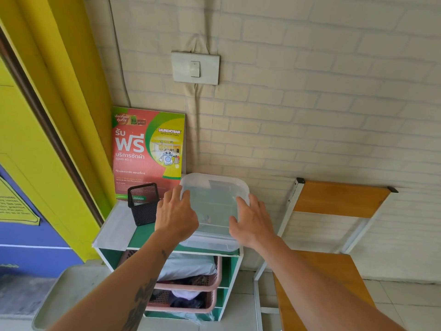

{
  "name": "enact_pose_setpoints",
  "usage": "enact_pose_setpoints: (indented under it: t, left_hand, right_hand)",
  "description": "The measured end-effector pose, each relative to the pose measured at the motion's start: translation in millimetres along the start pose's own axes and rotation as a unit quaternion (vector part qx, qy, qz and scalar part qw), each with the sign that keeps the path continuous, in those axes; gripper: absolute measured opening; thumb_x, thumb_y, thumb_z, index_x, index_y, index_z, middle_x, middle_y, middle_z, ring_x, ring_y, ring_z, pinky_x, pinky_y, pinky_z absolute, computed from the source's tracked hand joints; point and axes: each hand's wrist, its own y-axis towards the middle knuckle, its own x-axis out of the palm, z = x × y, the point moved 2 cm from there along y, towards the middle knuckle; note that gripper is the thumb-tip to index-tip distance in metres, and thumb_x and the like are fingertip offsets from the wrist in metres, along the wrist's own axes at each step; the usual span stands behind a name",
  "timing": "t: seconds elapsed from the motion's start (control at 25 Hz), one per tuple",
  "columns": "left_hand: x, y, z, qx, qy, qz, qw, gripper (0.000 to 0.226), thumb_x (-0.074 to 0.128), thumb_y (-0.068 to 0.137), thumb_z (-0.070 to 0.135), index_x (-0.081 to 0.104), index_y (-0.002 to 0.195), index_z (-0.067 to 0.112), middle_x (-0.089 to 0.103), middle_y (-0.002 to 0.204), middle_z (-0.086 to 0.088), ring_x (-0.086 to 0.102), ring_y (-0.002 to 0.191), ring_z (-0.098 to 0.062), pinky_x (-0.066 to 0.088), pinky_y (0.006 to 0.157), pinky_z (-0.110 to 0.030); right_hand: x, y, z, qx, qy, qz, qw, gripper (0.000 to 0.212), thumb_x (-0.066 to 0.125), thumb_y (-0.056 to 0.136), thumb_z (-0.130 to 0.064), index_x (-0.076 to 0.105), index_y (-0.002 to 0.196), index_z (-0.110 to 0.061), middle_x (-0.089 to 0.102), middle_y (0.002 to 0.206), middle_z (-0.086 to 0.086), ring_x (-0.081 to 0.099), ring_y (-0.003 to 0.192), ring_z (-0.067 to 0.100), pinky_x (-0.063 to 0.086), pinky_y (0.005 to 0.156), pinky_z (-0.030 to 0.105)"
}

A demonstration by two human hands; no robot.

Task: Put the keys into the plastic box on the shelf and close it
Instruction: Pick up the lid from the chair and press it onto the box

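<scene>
Both hands on the lid, box perched at the shelf's front edge.

Your left hand (176,217) and right hand (250,220) lie spread and flat on the lid (212,201) of the plastic box (211,243), fingers curled over its sides, gripping nothing else. The box sits on the shelf (114,231) top with its near edge overhanging the front; press unevenly and it could tip or slide off. One corner may stay unsnapped, I judge. A small dark shape shows through the lid, but you cannot tell whether it is the keys. The mesh cup (143,204) stands just beside your left hand; a nudge would topple it.
</scene>
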Motion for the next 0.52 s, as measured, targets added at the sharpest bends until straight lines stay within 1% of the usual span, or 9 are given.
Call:
enact_pose_setpoints:
  t: [0.04,0.08,0.16,0.28,0.36,0.52]
  left_hand:
    - [0.0,0.4,1.1,0.023,0.012,0.009,1.0,0.057,0.047,0.085,0.028,0.042,0.14,0.014,0.034,0.154,-0.008,0.037,0.134,-0.03,0.037,0.108,-0.046]
    - [0.5,1.4,2.1,0.046,0.02,0.012,0.999,0.057,0.045,0.087,0.028,0.041,0.142,0.013,0.03,0.157,-0.009,0.033,0.139,-0.03,0.033,0.112,-0.045]
    - [2.8,4.8,3.9,0.096,0.034,-0.001,0.995,0.06,0.04,0.091,0.031,0.035,0.147,0.011,0.023,0.161,-0.011,0.022,0.147,-0.029,0.022,0.119,-0.044]
    - [9.6,9.0,2.6,0.139,0.053,-0.042,0.988,0.064,0.032,0.095,0.036,0.024,0.153,0.009,0.014,0.165,-0.011,0.011,0.151,-0.027,0.012,0.123,-0.042]
    - [14.8,9.0,-0.2,0.138,0.053,-0.054,0.988,0.066,0.028,0.096,0.038,0.022,0.154,0.008,0.014,0.165,-0.011,0.011,0.151,-0.025,0.01,0.123,-0.041]
    - [22.3,6.8,-1.8,0.126,0.054,-0.043,0.99,0.068,0.023,0.095,0.04,0.021,0.154,0.007,0.016,0.164,-0.011,0.012,0.151,-0.025,0.008,0.123,-0.041]
  right_hand:
    - [2.8,0.6,-0.7,-0.021,-0.006,0.0,1.0,0.065,0.04,0.093,-0.044,0.023,0.151,-0.019,0.014,0.159,0.012,0.018,0.142,0.033,0.028,0.112,0.046]
    - [5.7,1.3,-0.7,-0.042,-0.012,-0.006,0.999,0.067,0.037,0.096,-0.045,0.015,0.154,-0.018,0.003,0.163,0.011,0.008,0.147,0.031,0.018,0.116,0.045]
    - [10.0,3.6,0.6,-0.071,-0.03,-0.023,0.997,0.068,0.032,0.098,-0.046,0.006,0.155,-0.017,-0.007,0.163,0.012,-0.004,0.149,0.027,0.006,0.119,0.042]
    - [14.0,6.0,5.3,-0.08,-0.049,-0.04,0.995,0.069,0.026,0.099,-0.049,0.004,0.155,-0.016,-0.011,0.163,0.014,-0.009,0.149,0.027,0.0,0.119,0.04]
    - [17.1,6.4,8.1,-0.086,-0.055,-0.037,0.994,0.069,0.023,0.098,-0.05,0.004,0.155,-0.017,-0.01,0.163,0.014,-0.01,0.149,0.026,-0.001,0.117,0.038]
    - [24.3,4.9,12.6,-0.096,-0.047,-0.003,0.994,0.071,0.016,0.093,-0.052,0.006,0.155,-0.019,-0.008,0.164,0.01,-0.011,0.149,0.024,-0.001,0.117,0.037]
